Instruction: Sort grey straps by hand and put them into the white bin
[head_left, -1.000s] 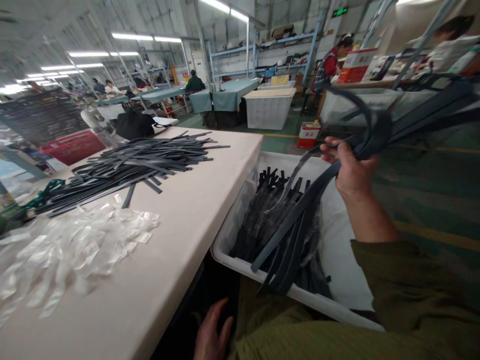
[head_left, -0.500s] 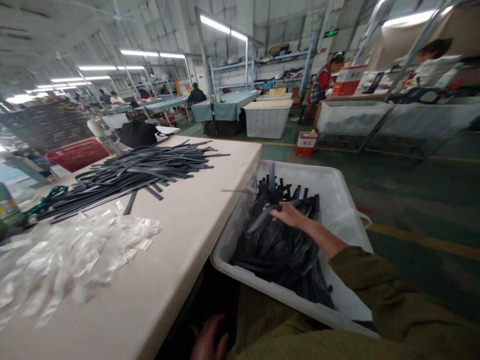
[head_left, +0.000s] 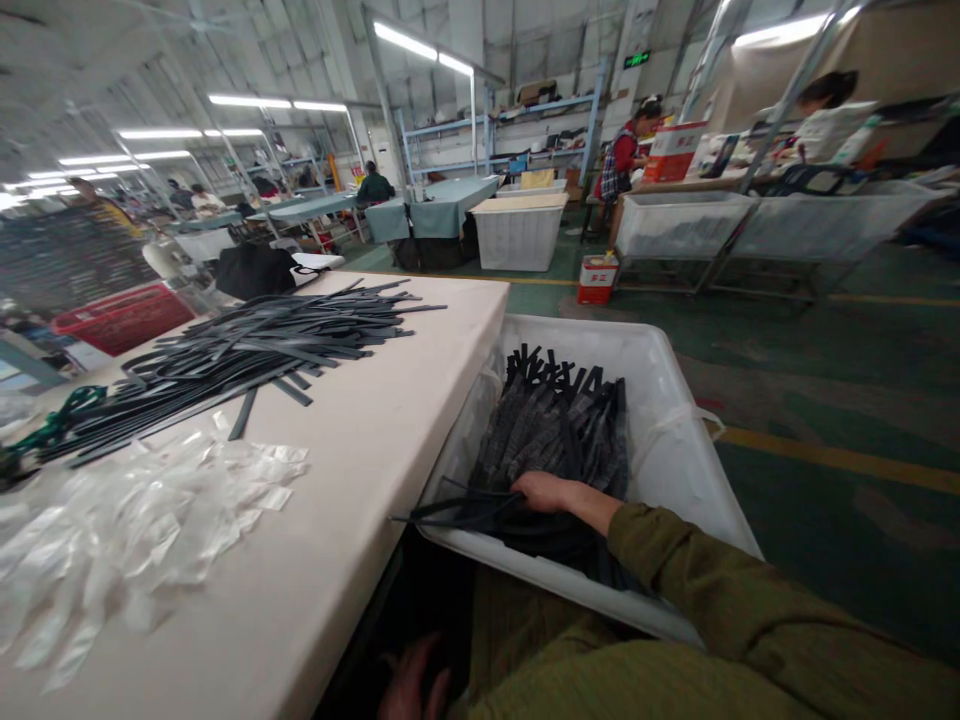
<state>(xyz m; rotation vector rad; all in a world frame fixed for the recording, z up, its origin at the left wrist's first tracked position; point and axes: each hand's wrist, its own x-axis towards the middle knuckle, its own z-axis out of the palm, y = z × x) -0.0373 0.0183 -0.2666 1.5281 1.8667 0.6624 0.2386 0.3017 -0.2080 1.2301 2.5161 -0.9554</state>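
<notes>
My right hand (head_left: 544, 492) is closed on several dark strips (head_left: 465, 507), low in the near part of a white plastic bin (head_left: 682, 470). Their loose ends stick out leftward over the bin's rim, close to the table edge. Beyond the hand, many more dark strips (head_left: 536, 425) lie bundled in the bin, their cut ends towards the far side. Down at the bottom of the view, in shadow below the table, my left hand (head_left: 414, 685) hangs with its fingers apart and nothing visible in it.
On the pale table (head_left: 360, 440) lie a heap of long dark strips (head_left: 277, 335) and a pile of translucent white strips (head_left: 165, 520). A red basket (head_left: 124, 315) stands beyond. Red-and-white cans (head_left: 598, 280), wheeled bins (head_left: 679, 225) and co-workers are further back.
My right hand has come down and nearer within the bin, drawing the held strips low towards the left rim. The view has turned slightly right. My left hand stays low.
</notes>
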